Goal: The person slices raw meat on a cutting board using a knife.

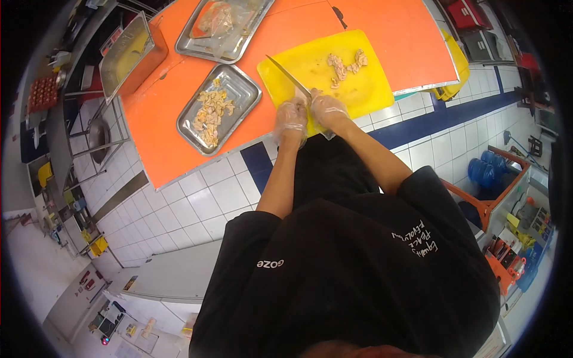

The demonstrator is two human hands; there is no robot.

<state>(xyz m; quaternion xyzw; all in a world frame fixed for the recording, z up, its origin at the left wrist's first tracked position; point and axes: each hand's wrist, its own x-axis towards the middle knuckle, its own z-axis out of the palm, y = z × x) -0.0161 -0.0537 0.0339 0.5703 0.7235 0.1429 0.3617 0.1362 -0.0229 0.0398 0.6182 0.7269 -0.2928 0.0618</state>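
The right hand [327,108] closed its grip on the knife [289,77], blade slanting up-left from the grip. The meat [345,64] lay just beyond, right of the blade; the left hand [290,117], loosely curled, held nothing.

White lettering is showing on the person's black shirt [352,262] in this head-camera view. On the sleeve at the left of the picture, a short word is appearing upside down and reading roughly as "GOZE" [270,263]. On the opposite shoulder, three slanted lines of thin handwritten-style script [416,238] are also running inverted; the words are too small and distorted to make out with confidence. No other label, number or sign is proving legible anywhere else in the frame, including on the trays, boards and shelves.
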